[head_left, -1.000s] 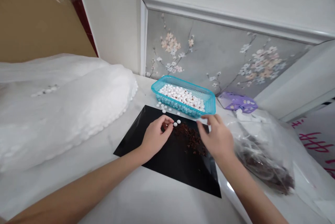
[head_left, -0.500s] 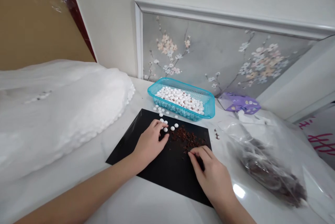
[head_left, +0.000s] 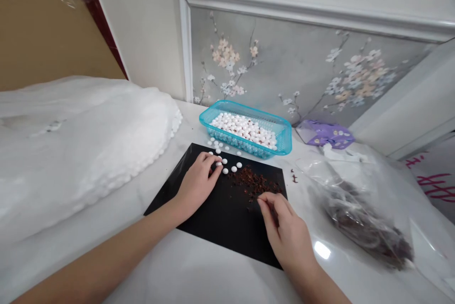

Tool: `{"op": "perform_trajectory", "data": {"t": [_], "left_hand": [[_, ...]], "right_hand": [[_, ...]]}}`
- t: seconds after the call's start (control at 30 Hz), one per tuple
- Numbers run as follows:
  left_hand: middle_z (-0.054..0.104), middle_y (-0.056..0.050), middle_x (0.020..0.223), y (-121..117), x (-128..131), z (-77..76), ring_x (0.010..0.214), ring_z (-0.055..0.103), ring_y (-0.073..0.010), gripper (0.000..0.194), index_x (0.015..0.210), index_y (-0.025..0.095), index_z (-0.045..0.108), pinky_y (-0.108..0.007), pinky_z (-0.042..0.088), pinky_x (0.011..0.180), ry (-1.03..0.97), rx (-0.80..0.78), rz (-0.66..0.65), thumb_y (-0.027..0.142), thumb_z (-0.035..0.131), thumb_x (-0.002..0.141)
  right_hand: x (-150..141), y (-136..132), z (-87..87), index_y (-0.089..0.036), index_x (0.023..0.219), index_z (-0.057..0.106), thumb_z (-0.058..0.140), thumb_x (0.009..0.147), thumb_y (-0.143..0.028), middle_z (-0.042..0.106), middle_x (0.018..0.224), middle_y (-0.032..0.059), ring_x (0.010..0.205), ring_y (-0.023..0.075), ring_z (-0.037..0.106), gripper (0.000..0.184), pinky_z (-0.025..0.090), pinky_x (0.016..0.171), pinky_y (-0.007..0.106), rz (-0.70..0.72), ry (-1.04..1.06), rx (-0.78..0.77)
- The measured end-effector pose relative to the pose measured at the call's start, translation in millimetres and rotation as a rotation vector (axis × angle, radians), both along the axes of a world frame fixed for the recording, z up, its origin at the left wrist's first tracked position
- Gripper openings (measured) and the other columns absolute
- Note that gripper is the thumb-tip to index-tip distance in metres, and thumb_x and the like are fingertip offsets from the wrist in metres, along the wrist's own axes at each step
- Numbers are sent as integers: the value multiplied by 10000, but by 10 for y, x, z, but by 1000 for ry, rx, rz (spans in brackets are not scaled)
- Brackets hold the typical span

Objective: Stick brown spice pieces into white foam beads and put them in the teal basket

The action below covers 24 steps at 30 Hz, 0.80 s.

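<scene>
A black sheet (head_left: 220, 214) lies on the white counter. On it is a small heap of dark red-brown bits (head_left: 252, 181) and several loose white beads (head_left: 229, 168). My left hand (head_left: 196, 184) rests on the sheet with its fingertips curled onto the white beads. My right hand (head_left: 284, 233) is at the near edge of the red-brown heap, fingers pinched together on the sheet; what they pinch is too small to see. A turquoise basket (head_left: 284, 139) full of white beads stands just behind the sheet.
A clear plastic bag (head_left: 362, 218) of dark dried material lies to the right. A purple flowered pouch (head_left: 325, 134) sits behind it. A large white lace-edged bundle (head_left: 81, 138) fills the left. A flowered wall panel (head_left: 302, 71) backs the counter.
My right hand came back from the basket's front edge to the near side of the red-brown heap and pinched there. The left hand stayed at the white beads.
</scene>
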<state>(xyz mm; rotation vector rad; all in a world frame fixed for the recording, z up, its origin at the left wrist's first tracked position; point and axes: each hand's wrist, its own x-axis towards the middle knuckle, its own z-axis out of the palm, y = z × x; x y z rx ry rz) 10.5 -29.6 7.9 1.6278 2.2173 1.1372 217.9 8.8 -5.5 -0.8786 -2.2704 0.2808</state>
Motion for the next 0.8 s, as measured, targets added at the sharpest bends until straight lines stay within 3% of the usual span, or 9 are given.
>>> {"op": "perform_trajectory", "data": {"t": [0.17,0.33,0.6,0.8], "left_hand": [[620,-22,912,-45,275,56,789,588,-130,256,1037,201,570,-239,484,693,-495,42,-212,291,564,798],[623,-34,834,-75,464,14,791,592,-129,184,840,139,593,-256,494,738,-873,-94,-359,254,662,714],[638,-9,752,-99,498,33,698,588,-107,144,816,133,640,-243,486,704,-852,-143,-386,189,671,686],[653,-14,728,-99,505,45,685,601,-117,243,872,128,656,-243,486,675,-854,-150,-366,217,709,652]], "right_hand": [[12,20,-15,-208,912,502,401,910,-243,609,788,0,637,113,619,107,464,544,209,-48,84,-12],[15,21,10,-211,907,495,408,905,-223,604,768,2,601,106,600,88,465,539,204,-56,182,-4],[-1,7,53,-206,889,496,407,894,-175,612,752,13,606,109,606,95,461,525,202,30,130,19],[-3,-1,37,-195,889,500,422,891,-169,603,745,13,606,105,595,82,454,522,194,72,110,30]]}}
